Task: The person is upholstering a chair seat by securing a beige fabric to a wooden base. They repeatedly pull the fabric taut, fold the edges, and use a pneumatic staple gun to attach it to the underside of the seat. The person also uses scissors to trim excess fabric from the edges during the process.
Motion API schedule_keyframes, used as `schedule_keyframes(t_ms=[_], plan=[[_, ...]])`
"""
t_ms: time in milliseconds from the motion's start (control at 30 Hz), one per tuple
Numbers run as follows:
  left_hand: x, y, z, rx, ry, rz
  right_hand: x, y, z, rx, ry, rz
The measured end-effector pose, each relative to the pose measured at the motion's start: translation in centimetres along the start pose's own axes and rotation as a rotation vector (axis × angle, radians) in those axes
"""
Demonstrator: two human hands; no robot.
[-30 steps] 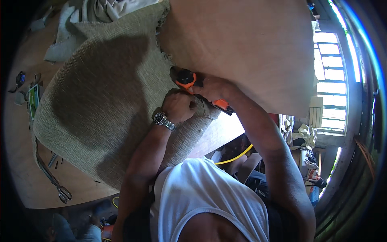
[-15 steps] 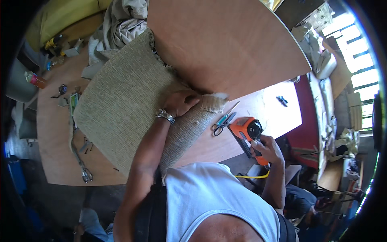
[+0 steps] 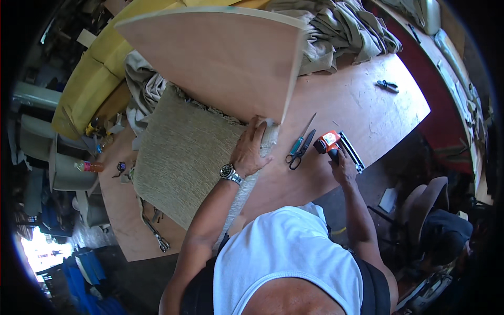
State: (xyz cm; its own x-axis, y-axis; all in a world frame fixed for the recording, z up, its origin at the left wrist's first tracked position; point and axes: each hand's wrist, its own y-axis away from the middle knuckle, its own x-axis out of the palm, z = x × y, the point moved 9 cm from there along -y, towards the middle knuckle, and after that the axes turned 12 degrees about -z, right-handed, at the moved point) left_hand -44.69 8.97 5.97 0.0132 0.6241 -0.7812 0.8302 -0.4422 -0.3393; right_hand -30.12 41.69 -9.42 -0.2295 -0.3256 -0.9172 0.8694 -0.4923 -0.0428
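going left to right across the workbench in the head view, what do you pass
small bottle → woven fabric → left hand → scissors → orange staple gun under the right hand → pliers

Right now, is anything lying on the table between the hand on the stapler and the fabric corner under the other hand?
Yes. A pair of scissors lies on the table between the right hand, which rests on the orange stapler, and the fabric corner pressed by the left hand. Nothing else shows in that gap.
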Motion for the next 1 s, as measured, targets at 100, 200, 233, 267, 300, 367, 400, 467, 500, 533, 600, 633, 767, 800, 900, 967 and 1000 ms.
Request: schedule_keyframes(t_ms=[100, 200, 233, 267, 300, 367, 400, 467, 500, 533, 600, 633, 767, 800, 900, 967, 1000], plan=[[-0.9, -1.3, 0.3, -0.045, -0.028, -0.028, 3.4, 0.1, -0.8, 0.032, -0.012, 0.045], [-1.2, -2.1, 1.0, -0.032, 0.038, -0.009, 4.3, 1.1, -1.1, 0.030, -0.004, 0.005], [-1.0, -2.2, 1.4, -0.034, 0.075, 0.004, 4.0, 1.3, -0.7, -0.005, -0.054, -0.045], [-0.6, -2.4, 1.6, -0.022, 0.119, 0.020, 3.7, 1.6, -0.3, -0.038, -0.052, -0.079], [-0.7, -2.7, 1.8, 0.003, 0.194, -0.015, 3.3, 1.8, -0.3, -0.046, 0.004, -0.095], [-0.6, -3.7, 2.3, 0.061, 0.353, -0.074, 2.7, 2.4, 0.0, -0.027, -0.029, -0.115], [-0.3, -3.8, 3.4, -0.024, 0.378, -0.095, 2.2, 2.8, 0.1, -0.024, -0.032, -0.129], [0.5, -3.8, 6.1, -0.265, 0.410, -0.112, 1.1, 3.5, 0.6, -0.029, -0.015, -0.145], [0.3, -3.9, 6.4, -0.260, 0.443, -0.161, 0.7, 3.8, 0.6, -0.012, -0.045, -0.145], [0.4, -4.0, 6.8, -0.273, 0.468, -0.186, 0.3, 4.2, 0.7, 0.001, -0.049, -0.134], [0.5, -4.0, 7.0, -0.266, 0.515, -0.233, -0.5, 4.9, 1.0, 0.015, -0.057, -0.141], [0.7, -4.0, 6.9, -0.245, 0.535, -0.253, -1.0, 5.2, 1.2, 0.017, -0.061, -0.159], [1.7, -3.8, 7.2, -0.282, 0.620, -0.274, -3.3, 5.7, 3.0, -0.014, -0.072, -0.211], [1.7, -3.8, 7.3, -0.287, 0.626, -0.264, -4.4, 5.7, 4.4, -0.100, -0.106, -0.258], [1.9, -3.7, 7.5, -0.310, 0.612, -0.170, -7.1, 5.7, 9.4, -0.300, -0.188, -0.308], [1.3, -3.8, 7.0, -0.240, 0.612, -0.158, -8.7, 5.8, 13.8, -0.457, -0.260, -0.311], [1.4, -4.0, 6.9, -0.223, 0.598, -0.129, -9.3, 5.8, 16.1, -0.511, -0.298, -0.309]])
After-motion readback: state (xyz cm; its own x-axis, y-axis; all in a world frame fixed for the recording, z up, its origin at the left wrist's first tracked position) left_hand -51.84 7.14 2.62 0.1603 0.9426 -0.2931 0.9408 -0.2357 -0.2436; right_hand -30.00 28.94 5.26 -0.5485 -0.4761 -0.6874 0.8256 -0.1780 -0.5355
